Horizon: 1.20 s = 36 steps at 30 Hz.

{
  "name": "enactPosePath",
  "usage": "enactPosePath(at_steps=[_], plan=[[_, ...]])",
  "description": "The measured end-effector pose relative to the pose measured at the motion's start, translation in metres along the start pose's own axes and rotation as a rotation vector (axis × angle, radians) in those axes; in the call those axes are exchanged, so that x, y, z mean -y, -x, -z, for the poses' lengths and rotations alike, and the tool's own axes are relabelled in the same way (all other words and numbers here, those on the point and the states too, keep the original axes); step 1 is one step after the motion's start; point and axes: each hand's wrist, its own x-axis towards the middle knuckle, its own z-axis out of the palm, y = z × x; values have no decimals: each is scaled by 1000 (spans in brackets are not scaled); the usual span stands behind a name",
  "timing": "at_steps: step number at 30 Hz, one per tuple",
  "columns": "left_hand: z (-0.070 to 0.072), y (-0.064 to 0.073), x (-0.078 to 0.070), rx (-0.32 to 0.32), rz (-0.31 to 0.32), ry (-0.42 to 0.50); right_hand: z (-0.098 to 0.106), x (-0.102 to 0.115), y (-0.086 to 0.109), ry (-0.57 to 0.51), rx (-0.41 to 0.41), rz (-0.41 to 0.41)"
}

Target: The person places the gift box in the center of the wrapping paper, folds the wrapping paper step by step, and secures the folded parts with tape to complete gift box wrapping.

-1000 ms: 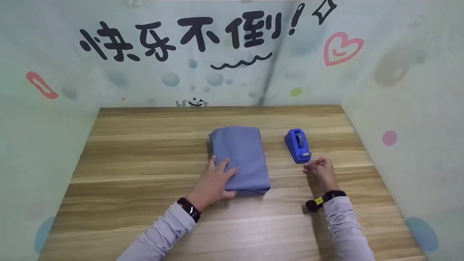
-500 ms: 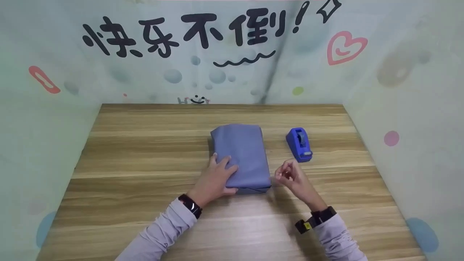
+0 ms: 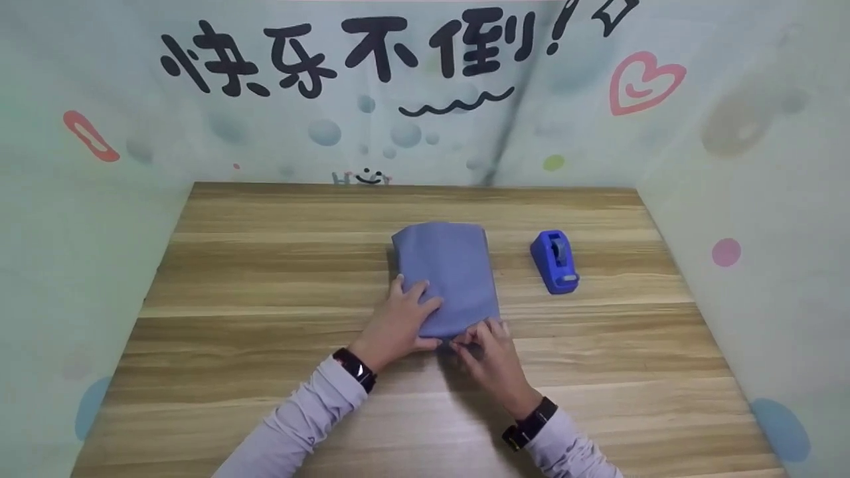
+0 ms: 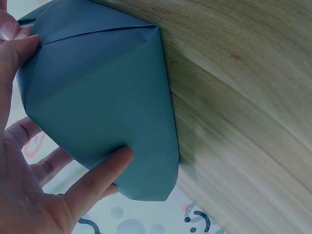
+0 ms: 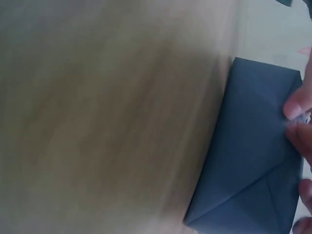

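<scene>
A blue paper-wrapped package (image 3: 448, 279) lies on the table, with folded flaps on its near end. My left hand (image 3: 392, 325) rests on its left side, fingers spread over the top and thumb at the near edge. My right hand (image 3: 491, 358) is at the near end, thumb and finger pinched together close to the left thumb. The short strip of clear tape in that pinch is mostly hidden by the fingertips. In the right wrist view, fingertips meet the top edge of the package's folded end (image 5: 248, 141). A blue tape dispenser (image 3: 554, 262) stands right of the package.
The wood-grain table (image 3: 265, 265) is bounded by a printed backdrop (image 3: 425, 153) behind and on both sides. Dark bands sit on both wrists, with a small dark device on the right one.
My right hand has moved left from the tape dispenser's front to the package's near end, carrying the strip of tape. My left hand has stayed on the package. The head view has shifted slightly.
</scene>
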Motion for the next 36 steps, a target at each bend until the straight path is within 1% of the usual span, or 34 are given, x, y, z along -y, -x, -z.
enactPosePath(at_steps=[5, 11, 16, 20, 24, 29, 31, 33, 36], plan=[[0, -1, -1, 4, 1, -9, -2, 3, 1, 53, -64, -19], [1, -2, -2, -1, -2, -34, -5, 8, 0, 57, -89, -52], [1, -2, -3, 0, 7, -42, -6, 10, 0, 95, -114, -39], [1, -2, -4, -2, 32, -72, -7, 10, 0, 124, -125, -21], [1, -2, -6, -4, 43, -88, -7, 12, -1, 161, -125, -15], [2, -2, -7, 1, 59, -72, -6, 17, -4, 264, -115, -3], [1, -2, -8, 3, 59, -68, -4, 19, -7, 313, -93, -6], [1, -2, -8, 2, 54, -66, -2, 18, -9, 359, -70, -27], [1, -2, -7, -2, 50, -63, 3, 13, -12, 389, -6, -57]])
